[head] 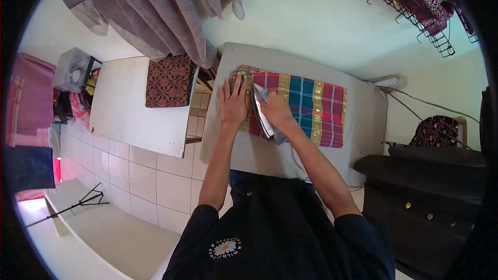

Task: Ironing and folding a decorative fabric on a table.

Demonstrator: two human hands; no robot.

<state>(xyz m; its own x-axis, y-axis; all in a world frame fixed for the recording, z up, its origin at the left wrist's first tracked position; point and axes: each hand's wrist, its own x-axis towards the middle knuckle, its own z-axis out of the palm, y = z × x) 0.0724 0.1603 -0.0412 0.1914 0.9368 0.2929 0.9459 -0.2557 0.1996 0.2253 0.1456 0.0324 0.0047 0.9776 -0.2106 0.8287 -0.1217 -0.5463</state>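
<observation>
A folded plaid cloth (307, 105) in maroon, teal and gold lies flat on a padded table covered in grey fabric (268, 159). My right hand (277, 109) is closed around the handle of a clothes iron (261, 114), whose plate rests on the left part of the cloth. Just left of the iron, my left hand (234, 105) lies flat with fingers spread over the cloth's left end, holding nothing. A pale cord (294, 157) hangs down from the iron's heel beside my right forearm.
A white table (132, 124) on the left bears a folded brown patterned cloth (169, 81). Grey curtains (155, 11) hang above it. A wire rack (418, 23) with fabrics is at the upper right, a dark covered piece of furniture (420, 186) at the right. A black stand (83, 202) is lower left.
</observation>
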